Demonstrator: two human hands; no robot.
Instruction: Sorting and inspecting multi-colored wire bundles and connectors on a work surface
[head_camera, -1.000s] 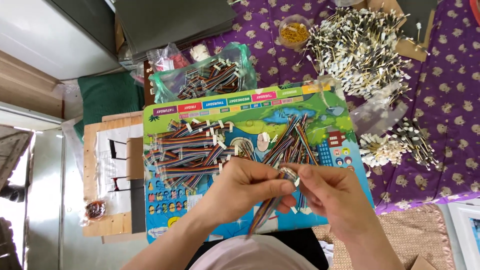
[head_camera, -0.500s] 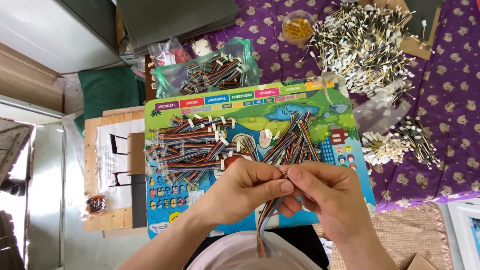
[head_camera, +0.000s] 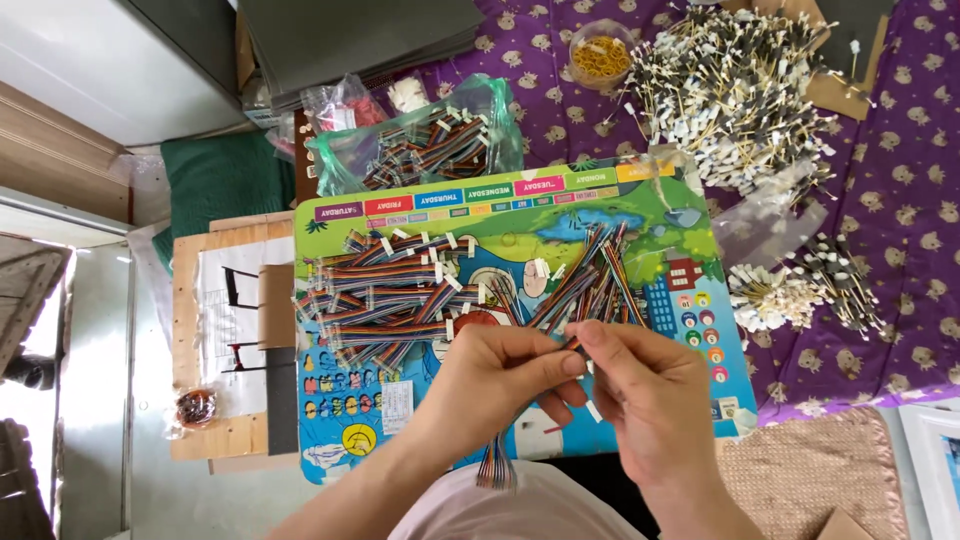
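Rainbow-striped flat ribbon cable (head_camera: 497, 462) pinched between both hands (head_camera: 590, 385) over glossy board (head_camera: 640, 215).

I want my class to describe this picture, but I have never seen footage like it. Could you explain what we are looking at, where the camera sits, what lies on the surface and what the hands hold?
There is no machine here: a person works with two bare hands, and the camera sits on that person's head, looking down. The left hand and right hand meet over a colourful picture board, pinching a strip of rainbow ribbon cable whose end hangs toward the body. On the board lie a stack of the same cables and a loose bunch. A clear bag behind holds more. On the purple cloth lie heaps of white-tipped sticks and a small tub of yellow rings.
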